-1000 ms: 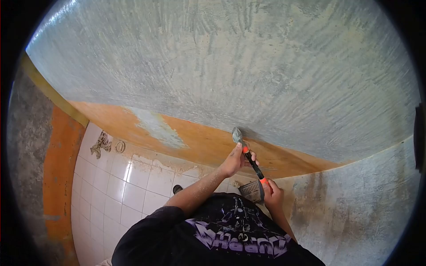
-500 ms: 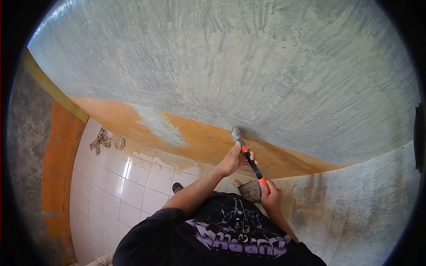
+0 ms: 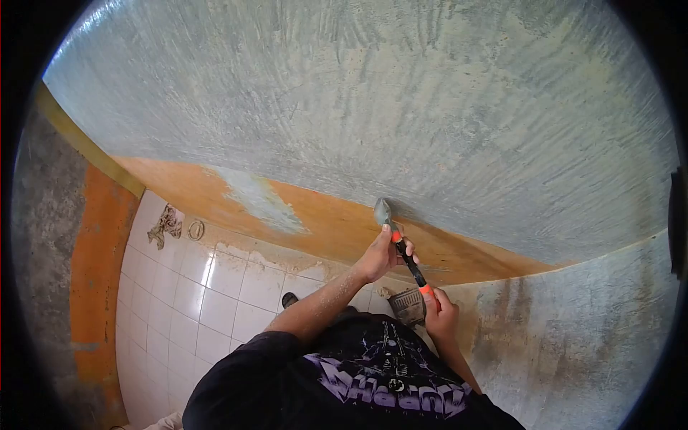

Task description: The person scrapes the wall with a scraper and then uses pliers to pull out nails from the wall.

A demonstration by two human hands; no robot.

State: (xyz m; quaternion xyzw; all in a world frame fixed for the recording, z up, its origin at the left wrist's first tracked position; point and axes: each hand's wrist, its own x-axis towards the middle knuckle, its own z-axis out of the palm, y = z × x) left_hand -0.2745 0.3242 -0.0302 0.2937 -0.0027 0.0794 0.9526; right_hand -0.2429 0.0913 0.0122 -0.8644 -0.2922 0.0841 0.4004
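Note:
Both hands grip one long-handled scraper (image 3: 410,261) with a black handle, orange bands and a grey metal blade. Its blade (image 3: 383,210) lies against the wall where scraped grey plaster (image 3: 344,136) meets the orange paint (image 3: 330,215). Up near the blade, my left hand (image 3: 380,259) is closed round the handle, thumb along the neck. Lower down, the fingers of my right hand (image 3: 441,315) wrap the orange end. Dust speckles the left forearm.
Dust and flakes (image 3: 269,259) line the wall's foot on white floor tiles (image 3: 218,308). A crumpled rag (image 3: 166,226) and a ring-shaped item (image 3: 196,229) lie at the left. Beside my right hand is a dark grated object (image 3: 407,307). A second wall (image 3: 552,337) adjoins at right.
The scraper's blade has turned slightly and shows a broader face, its tip a little higher on the wall. Both hands keep their hold, the right one shifted slightly rightward.

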